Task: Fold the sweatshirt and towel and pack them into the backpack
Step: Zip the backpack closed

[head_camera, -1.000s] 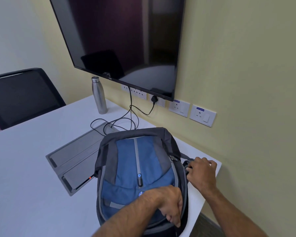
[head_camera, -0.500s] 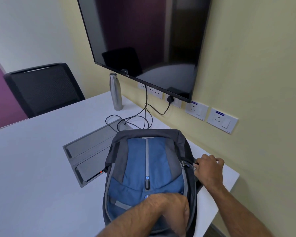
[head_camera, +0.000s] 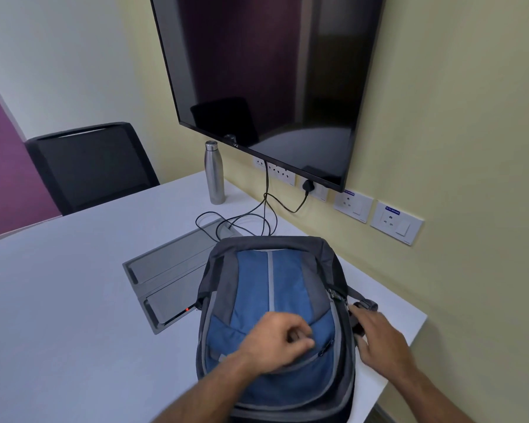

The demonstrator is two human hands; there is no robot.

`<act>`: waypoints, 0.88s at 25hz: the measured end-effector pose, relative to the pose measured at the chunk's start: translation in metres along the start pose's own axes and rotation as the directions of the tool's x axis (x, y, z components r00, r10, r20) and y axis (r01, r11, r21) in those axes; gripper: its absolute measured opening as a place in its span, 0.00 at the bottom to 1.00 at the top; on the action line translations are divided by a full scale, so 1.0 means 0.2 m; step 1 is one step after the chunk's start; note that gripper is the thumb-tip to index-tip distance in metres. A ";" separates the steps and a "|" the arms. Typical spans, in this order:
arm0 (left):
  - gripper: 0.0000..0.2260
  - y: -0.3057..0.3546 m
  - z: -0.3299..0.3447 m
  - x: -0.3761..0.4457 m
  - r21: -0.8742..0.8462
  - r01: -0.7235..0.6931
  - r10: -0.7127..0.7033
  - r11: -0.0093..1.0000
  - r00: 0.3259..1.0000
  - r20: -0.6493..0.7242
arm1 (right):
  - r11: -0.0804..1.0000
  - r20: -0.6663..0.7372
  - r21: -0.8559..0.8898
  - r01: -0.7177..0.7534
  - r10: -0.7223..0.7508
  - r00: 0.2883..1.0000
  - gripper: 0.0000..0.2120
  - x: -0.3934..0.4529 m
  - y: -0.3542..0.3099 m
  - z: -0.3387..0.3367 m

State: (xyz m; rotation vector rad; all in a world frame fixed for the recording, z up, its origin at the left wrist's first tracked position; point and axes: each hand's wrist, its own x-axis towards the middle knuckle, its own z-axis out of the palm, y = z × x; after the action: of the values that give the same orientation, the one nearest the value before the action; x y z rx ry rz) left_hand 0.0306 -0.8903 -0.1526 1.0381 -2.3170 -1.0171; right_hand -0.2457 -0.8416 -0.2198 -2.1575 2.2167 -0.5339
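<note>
The blue and grey backpack [head_camera: 275, 279] lies front side up on the white table [head_camera: 74, 300], near its right corner. My left hand [head_camera: 277, 340] sits on the front pocket with fingers curled, pinching at the pocket's zip line. My right hand [head_camera: 379, 337] holds the bag's right side, fingers laid over a black strap, just below the main zip pulls [head_camera: 336, 297]. The main compartment looks zipped shut. No sweatshirt or towel shows.
A grey cable hatch [head_camera: 165, 270] is set into the table left of the bag, with black cables [head_camera: 251, 218] running up to wall sockets. A steel bottle [head_camera: 214, 172] stands by the wall under the TV [head_camera: 272, 71]. A black chair [head_camera: 89, 166] is at the far left.
My left hand has moved from the bag's lower right edge up onto the front pocket. My right hand slid a little toward me along the bag's right side. The view swung left.
</note>
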 end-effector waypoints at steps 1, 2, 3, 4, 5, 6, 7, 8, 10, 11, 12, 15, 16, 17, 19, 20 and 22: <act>0.12 -0.08 -0.05 -0.04 0.071 -0.017 0.030 0.997 0.981 -0.191 | 0.998 0.021 -0.028 0.062 -0.062 0.998 0.43 -0.06 -0.01 0.00; 0.16 -0.17 -0.09 -0.08 0.173 0.002 0.061 0.985 0.932 -0.357 | 0.992 0.067 -0.059 0.110 -0.106 0.992 0.51 -0.11 -0.02 0.01; 0.21 -0.26 -0.13 -0.13 0.228 0.076 0.043 0.971 0.879 -0.475 | 0.987 0.127 -0.082 0.138 -0.127 0.984 0.56 -0.16 -0.05 0.01; 0.24 -0.34 -0.16 -0.18 0.206 0.189 -0.045 0.960 0.833 -0.552 | 0.984 0.178 -0.095 0.154 -0.135 0.975 0.59 -0.20 -0.07 0.02; 0.26 -0.37 -0.19 -0.24 0.100 0.294 -0.185 0.950 0.793 -0.580 | 0.981 0.202 -0.101 0.165 -0.142 0.969 0.60 -0.23 -0.09 0.03; 0.25 -0.38 -0.21 -0.30 -0.087 0.364 -0.348 0.927 0.752 -0.559 | 0.980 0.215 -0.103 0.172 -0.147 0.965 0.62 -0.27 -0.11 0.04; 0.23 -0.38 -0.21 -0.35 -0.280 0.388 -0.479 0.878 0.729 -0.489 | 0.979 0.223 -0.103 0.177 -0.150 0.963 0.63 -0.29 -0.13 0.05; 0.21 -0.38 -0.21 -0.39 -0.415 0.385 -0.548 0.824 0.728 -0.413 | 0.978 0.226 -0.100 0.183 -0.157 0.962 0.64 -0.31 -0.16 0.04; 0.19 -0.38 -0.20 -0.44 -0.497 0.368 -0.569 0.786 0.745 -0.347 | 0.966 0.185 -0.109 0.235 -0.213 0.959 0.62 -0.33 -0.21 0.03; 0.19 -0.38 -0.20 -0.45 -0.521 0.361 -0.575 0.773 0.746 -0.336 | 0.956 0.164 -0.119 0.269 -0.248 0.955 0.59 -0.33 -0.22 0.02; 0.19 -0.38 -0.20 -0.45 -0.556 0.355 -0.588 0.751 0.744 -0.318 | 0.946 0.138 -0.127 0.299 -0.282 0.949 0.56 -0.33 -0.24 0.00; 0.27 -0.36 -0.27 -0.44 -0.614 0.304 -0.558 0.728 0.783 -0.274 | 0.929 0.018 -0.131 0.345 -0.345 0.938 0.46 -0.29 -0.29 -0.04; 0.31 -0.33 -0.31 -0.44 -0.618 0.285 -0.535 0.733 0.803 -0.264 | 0.935 -0.038 -0.108 0.338 -0.343 0.938 0.43 -0.28 -0.30 -0.06; 0.33 -0.30 -0.34 -0.43 -0.625 0.265 -0.514 0.734 0.819 -0.256 | 0.944 -0.095 -0.062 0.324 -0.329 0.940 0.41 -0.26 -0.31 -0.09; 0.29 -0.23 -0.43 -0.41 -0.664 0.216 -0.466 0.716 0.857 -0.223 | 0.956 -0.193 0.062 0.287 -0.270 0.943 0.38 -0.22 -0.33 -0.16; 0.27 -0.18 -0.47 -0.41 -0.677 0.199 -0.441 0.709 0.874 -0.204 | 0.958 -0.237 0.106 0.266 -0.235 0.943 0.36 -0.20 -0.34 -0.21; 0.27 -0.10 -0.54 -0.40 -0.666 0.157 -0.376 0.729 0.905 -0.198 | 0.961 -0.315 0.160 0.224 -0.165 0.935 0.32 -0.16 -0.36 -0.32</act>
State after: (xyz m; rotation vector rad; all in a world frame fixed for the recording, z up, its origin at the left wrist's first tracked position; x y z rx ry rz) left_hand 0.1577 -0.8877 -0.1020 1.1479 -1.3959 -1.4805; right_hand -0.1895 -0.7951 -0.1505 -2.3364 1.9764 -1.1042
